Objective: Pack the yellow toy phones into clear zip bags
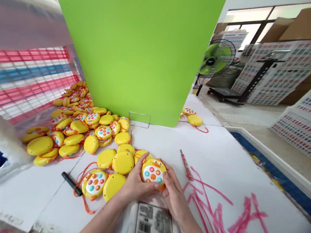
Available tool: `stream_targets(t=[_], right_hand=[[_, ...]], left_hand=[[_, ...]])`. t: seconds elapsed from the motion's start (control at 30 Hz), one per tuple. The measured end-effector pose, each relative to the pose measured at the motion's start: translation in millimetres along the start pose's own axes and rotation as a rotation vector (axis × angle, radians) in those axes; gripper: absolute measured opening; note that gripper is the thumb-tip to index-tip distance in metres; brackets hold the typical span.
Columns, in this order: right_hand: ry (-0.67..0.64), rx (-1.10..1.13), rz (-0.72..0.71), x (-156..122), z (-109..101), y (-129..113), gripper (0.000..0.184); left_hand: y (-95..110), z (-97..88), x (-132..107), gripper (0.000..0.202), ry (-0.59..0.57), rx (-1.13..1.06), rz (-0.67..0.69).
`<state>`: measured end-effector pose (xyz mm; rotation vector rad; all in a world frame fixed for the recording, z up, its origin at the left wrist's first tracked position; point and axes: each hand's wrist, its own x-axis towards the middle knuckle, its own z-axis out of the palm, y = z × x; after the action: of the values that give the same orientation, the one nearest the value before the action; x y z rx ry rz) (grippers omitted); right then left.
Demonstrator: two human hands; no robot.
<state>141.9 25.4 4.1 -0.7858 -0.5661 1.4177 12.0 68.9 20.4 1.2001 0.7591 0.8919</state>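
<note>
Between my two hands is a yellow duck-faced toy [153, 173] with a white front and coloured round buttons, its face toward me. My left hand [139, 180] grips its left side, thumb along the lower edge. On the right side, my right hand [173, 188] closes round it with the thumb near the buttons. Under my wrists lies a plastic-wrapped white pack [131, 223] with a printed label [155, 225]. Just left of my left hand, several like toys lie on the table, one button side up [94, 184] with an orange cord.
A large pile of yellow toys [77, 126] spreads along the left. A green board [141, 50] stands behind. A black marker [71, 183] lies at left, a red-patterned cutter-like tool [186, 165] and pink strips [216, 218] at right. A blue-lined tray [278, 180] borders the table.
</note>
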Motion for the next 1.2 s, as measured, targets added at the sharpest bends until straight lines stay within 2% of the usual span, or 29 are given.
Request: stream_targets(t=[0.1,0.2,0.3,0.43,0.63,0.77,0.93,1.0,1.07,1.13,1.2], right_hand=[[-0.01,-0.006,0.017,0,-1,1,0.055],[-0.012,-0.014,0.012,-2,-1,0,0.061],[-0.029,-0.049,-0.001,-4,-2,0,0.062],[-0.054,-0.15,-0.037,-5,-1,-1,0.06],[0.029,-0.241,-0.086,-4,-2,-4,0.049],[0.041,-0.248,-0.124,-5,-6,-1,0.044],[0.038,-0.166,-0.078,-5,-8,2,0.046],[0.086,-0.111,-0.055,-1,-9,1,0.048],[0.162,-0.012,-0.092,4,-12,-1,0.05],[0.223,0.107,-0.163,10,-17,-5,0.051],[0.242,0.197,-0.177,14,-22,-7,0.051]], left_hand=[[-2,1.3,-1,0.097,0.044,0.071,0.007],[-2,2.2,-2,0.097,0.032,0.022,0.031],[-4,1.2,-2,0.084,0.041,-0.013,0.042],[-7,-0.8,-2,0.07,0.054,0.009,0.039],[-11,-1.8,-2,0.056,0.047,-0.011,0.074],[-12,-1.2,-2,0.047,0.035,-0.017,0.073],[-10,3.2,-4,0.042,0.089,0.141,0.147],[-12,2.6,-2,0.049,0.114,0.167,0.184],[-14,-0.5,0,0.056,0.165,0.249,0.236],[-17,-4.6,4,0.053,0.226,0.473,0.319],[-21,-7.5,8,0.049,0.238,0.764,0.402]])
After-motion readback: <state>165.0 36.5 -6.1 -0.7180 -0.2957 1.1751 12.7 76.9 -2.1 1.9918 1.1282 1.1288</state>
